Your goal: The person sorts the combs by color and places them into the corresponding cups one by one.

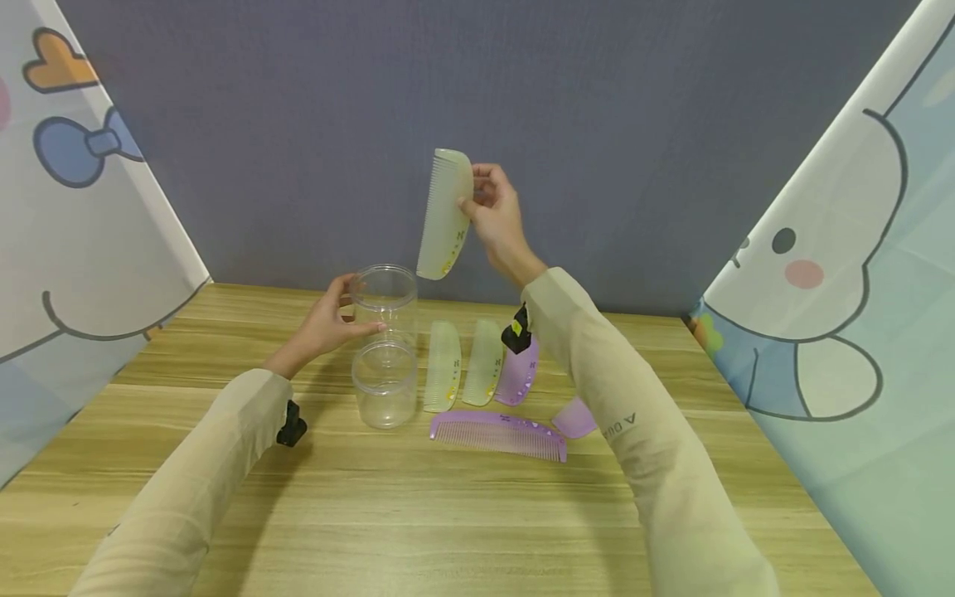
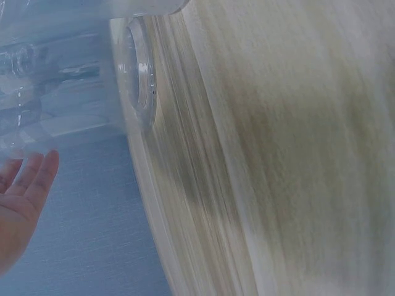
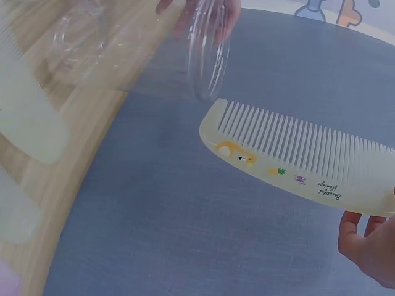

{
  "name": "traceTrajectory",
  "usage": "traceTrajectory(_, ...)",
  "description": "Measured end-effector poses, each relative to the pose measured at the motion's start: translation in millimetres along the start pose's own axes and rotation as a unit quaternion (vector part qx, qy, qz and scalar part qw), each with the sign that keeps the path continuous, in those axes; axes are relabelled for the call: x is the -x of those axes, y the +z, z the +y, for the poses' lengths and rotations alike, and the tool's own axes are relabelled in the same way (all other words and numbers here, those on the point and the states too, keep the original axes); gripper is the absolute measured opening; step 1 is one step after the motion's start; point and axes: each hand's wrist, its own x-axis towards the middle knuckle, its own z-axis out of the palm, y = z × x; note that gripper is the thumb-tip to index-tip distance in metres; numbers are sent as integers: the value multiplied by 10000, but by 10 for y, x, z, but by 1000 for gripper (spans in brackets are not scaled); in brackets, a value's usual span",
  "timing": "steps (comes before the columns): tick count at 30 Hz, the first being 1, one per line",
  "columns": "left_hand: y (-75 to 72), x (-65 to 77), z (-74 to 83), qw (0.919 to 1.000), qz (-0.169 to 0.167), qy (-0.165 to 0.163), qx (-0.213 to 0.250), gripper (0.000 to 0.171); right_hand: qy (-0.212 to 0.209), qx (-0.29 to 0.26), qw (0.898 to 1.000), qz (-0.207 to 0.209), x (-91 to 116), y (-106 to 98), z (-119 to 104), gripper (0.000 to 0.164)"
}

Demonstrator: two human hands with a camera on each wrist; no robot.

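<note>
Two cartoon-printed panels flank the grey wall before me, behind a wood-grained table. Upper centre, a right hand pinches a pale comb, raised; left of centre, a left hand grasps the rear clear jar. Combs lie centre-right.

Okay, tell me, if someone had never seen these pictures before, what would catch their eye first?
Likely the raised pale comb, held by the right grip against the grey backdrop. Next, the left grip around clear plastic ware, left of the combs. Then the long purple comb, lying crosswise on the wooden table.
</note>
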Motion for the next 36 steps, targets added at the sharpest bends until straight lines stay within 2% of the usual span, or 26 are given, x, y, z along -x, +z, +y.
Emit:
traceTrajectory(6, -12, 4, -7, 10000, -12, -28, -23, 100, 17, -303, 9995, -40, -14, 102, -7, 31)
traceTrajectory(17, -38, 18, -27, 9999, -19, -81, 90, 100, 50, -468, 9987, -169, 20, 298, 51, 32)
traceTrajectory(27, -40, 16, -26, 9999, -37, -131, 82, 101, 233, -27, 9990, -377, 114, 428, 251, 31)
traceTrajectory(36, -18, 3, -40, 10000, -13, -53, 80, 100, 321, 105, 9985, -426, 199, 531, 461, 34)
